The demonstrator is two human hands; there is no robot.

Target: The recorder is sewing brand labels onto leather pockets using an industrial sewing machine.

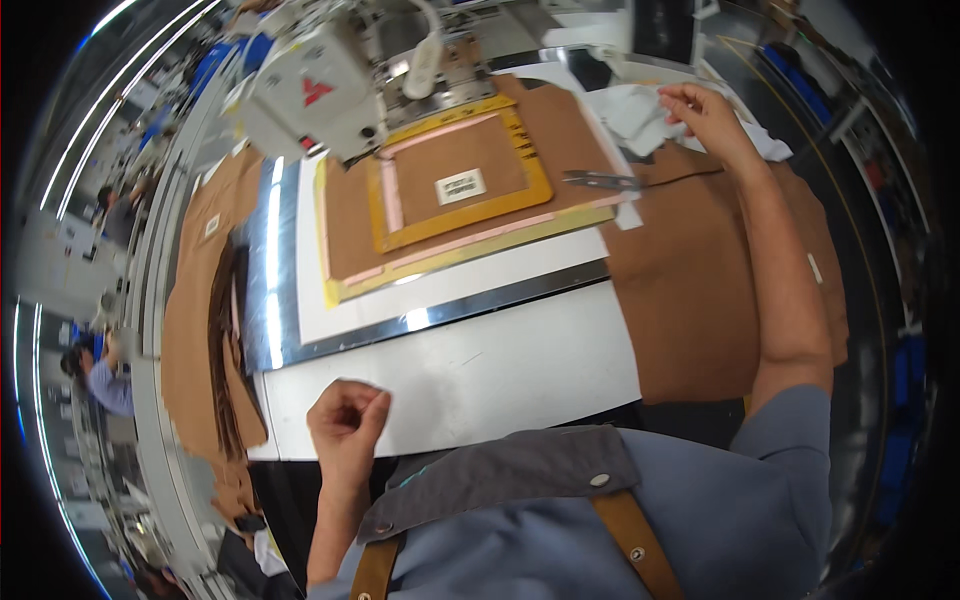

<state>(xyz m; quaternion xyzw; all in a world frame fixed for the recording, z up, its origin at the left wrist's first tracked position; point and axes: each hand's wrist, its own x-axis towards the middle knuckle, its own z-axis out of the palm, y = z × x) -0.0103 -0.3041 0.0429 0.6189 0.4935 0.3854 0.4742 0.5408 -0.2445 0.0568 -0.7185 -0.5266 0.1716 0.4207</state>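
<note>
My left hand (pixel 346 422) is held above the white work surface (pixel 490 370), fingers curled in toward the thumb; I see nothing in it. Out at the far right, my right hand (pixel 706 122) has its fingers drawn together beside a crumpled white cloth (pixel 632 112). Whether anything small is pinched there is hidden. A pair of thread snips (pixel 603 180) lies on the brown fabric between the hands. Under the sewing machine head (pixel 312 88), a yellow frame (pixel 462 220) surrounds brown fabric bearing a white printed label (pixel 460 186).
More brown fabric pieces (pixel 690 290) spread over the right side. A stack of brown pieces (pixel 200 310) hangs along the left. A shiny metal strip (pixel 430 317) crosses the table in front of the frame. Another person (pixel 105 385) sits at the far left.
</note>
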